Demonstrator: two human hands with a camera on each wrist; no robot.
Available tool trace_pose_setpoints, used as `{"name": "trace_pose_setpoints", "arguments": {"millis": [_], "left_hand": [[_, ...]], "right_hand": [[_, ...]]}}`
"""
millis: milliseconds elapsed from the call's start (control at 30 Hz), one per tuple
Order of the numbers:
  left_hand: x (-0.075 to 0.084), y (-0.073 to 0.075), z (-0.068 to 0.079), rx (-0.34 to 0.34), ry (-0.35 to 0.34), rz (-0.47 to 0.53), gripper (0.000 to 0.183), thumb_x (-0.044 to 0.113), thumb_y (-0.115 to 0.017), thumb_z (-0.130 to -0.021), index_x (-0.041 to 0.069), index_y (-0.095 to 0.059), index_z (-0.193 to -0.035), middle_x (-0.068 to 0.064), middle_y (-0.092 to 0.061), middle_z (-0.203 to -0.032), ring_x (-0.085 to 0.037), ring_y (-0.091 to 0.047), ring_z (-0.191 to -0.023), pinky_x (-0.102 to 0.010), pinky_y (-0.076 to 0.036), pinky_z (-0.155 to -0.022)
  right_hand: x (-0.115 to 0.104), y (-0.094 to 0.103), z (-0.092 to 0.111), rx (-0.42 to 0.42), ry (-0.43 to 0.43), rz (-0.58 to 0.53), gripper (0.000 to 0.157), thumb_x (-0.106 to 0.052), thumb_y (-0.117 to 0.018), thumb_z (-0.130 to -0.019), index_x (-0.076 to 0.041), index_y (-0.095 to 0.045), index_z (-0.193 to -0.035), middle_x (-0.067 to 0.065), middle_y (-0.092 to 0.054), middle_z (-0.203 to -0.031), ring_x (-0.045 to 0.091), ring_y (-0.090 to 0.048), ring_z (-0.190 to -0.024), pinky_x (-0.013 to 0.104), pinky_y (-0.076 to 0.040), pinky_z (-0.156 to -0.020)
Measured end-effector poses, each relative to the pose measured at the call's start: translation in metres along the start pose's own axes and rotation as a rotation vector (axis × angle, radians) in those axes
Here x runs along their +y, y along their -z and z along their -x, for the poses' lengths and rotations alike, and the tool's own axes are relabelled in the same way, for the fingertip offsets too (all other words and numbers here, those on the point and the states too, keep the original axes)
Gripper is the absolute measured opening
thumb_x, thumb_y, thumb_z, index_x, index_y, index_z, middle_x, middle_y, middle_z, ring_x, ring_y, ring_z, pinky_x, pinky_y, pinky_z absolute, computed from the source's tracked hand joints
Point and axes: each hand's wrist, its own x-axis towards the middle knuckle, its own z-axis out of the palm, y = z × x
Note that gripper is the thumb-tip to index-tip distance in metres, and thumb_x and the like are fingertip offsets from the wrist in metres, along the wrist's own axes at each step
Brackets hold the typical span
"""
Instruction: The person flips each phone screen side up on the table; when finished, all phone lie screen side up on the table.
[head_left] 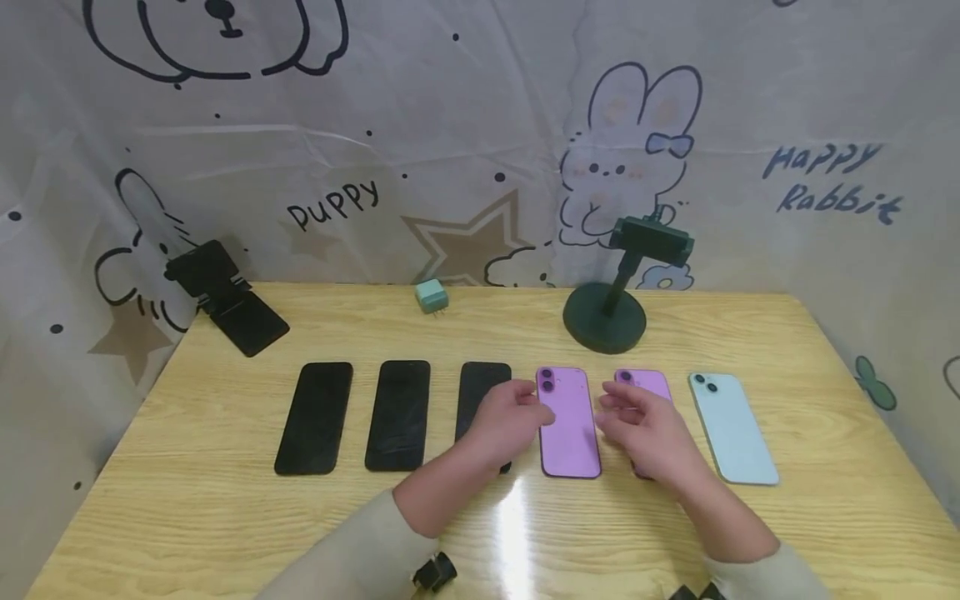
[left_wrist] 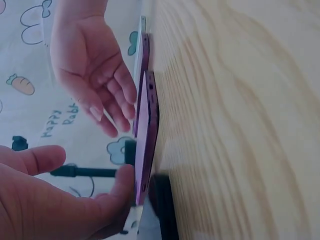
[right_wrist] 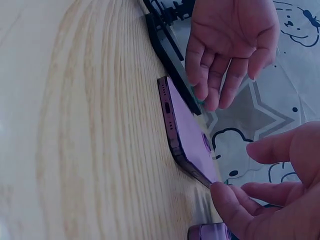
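Observation:
A purple smartphone (head_left: 572,437) lies back up in a row of phones, its two camera lenses at the top left. My left hand (head_left: 510,421) is at its left edge, fingers loosely bent, thumb apart from the fingers; it partly covers a black smartphone (head_left: 474,398). On the other side, my right hand (head_left: 651,429) hovers over a second purple smartphone (head_left: 651,381), fingertips by the first phone's right edge. In the right wrist view, the fingertips of the right hand (right_wrist: 270,195) come close to the purple phone (right_wrist: 187,127); whether they touch cannot be told.
Two more black smartphones (head_left: 313,418) (head_left: 398,415) lie to the left, a light blue smartphone (head_left: 735,429) at the right end. Behind the row stand a black folding stand (head_left: 247,321), a teal charger cube (head_left: 432,296) and a dark green phone stand (head_left: 604,319). A printed curtain (head_left: 465,100) hangs behind the table.

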Motion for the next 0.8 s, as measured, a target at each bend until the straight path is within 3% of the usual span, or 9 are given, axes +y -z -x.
{"name": "trace_pose_setpoints", "arguments": {"millis": [100,433,667,800], "left_hand": [[-0.002,-0.01,-0.003,0.026,0.022,0.003,0.06,0.009,-0.069,-0.08,-0.01,-0.055,-0.135,-0.016,-0.063,-0.123,-0.026,-0.057,-0.112,-0.043,-0.045,-0.098],[0.003,-0.024,-0.001,0.122,0.099,0.046,0.071,0.006,-0.068,-0.077,-0.012,-0.045,-0.141,-0.018,-0.061,-0.121,-0.027,-0.057,-0.106,-0.044,-0.046,-0.098],[0.005,-0.027,0.002,0.156,0.108,0.1,0.073,0.002,-0.068,-0.075,-0.013,-0.044,-0.142,-0.022,-0.058,-0.128,-0.029,-0.056,-0.111,-0.045,-0.046,-0.098],[0.003,-0.03,0.003,0.17,0.113,0.145,0.074,-0.001,-0.066,-0.074,-0.013,-0.042,-0.143,-0.023,-0.055,-0.133,-0.029,-0.055,-0.113,-0.045,-0.046,-0.098]], "right_hand": [[0.003,0.001,0.0,-0.025,-0.013,-0.041,0.057,-0.012,-0.066,-0.096,0.007,-0.043,-0.145,0.024,-0.056,-0.135,0.034,-0.059,-0.118,0.034,-0.053,-0.088],[0.003,-0.004,-0.004,-0.05,-0.062,-0.114,0.061,-0.008,-0.065,-0.095,0.01,-0.039,-0.146,0.027,-0.053,-0.137,0.036,-0.057,-0.12,0.035,-0.055,-0.084],[-0.001,-0.009,-0.008,-0.007,-0.054,0.014,0.055,-0.008,-0.066,-0.092,0.01,-0.048,-0.141,0.022,-0.061,-0.129,0.035,-0.057,-0.121,0.04,-0.051,-0.092],[-0.001,-0.011,-0.009,-0.011,-0.068,0.017,0.054,-0.004,-0.066,-0.09,0.01,-0.049,-0.14,0.024,-0.061,-0.129,0.035,-0.059,-0.117,0.043,-0.051,-0.093]]}}
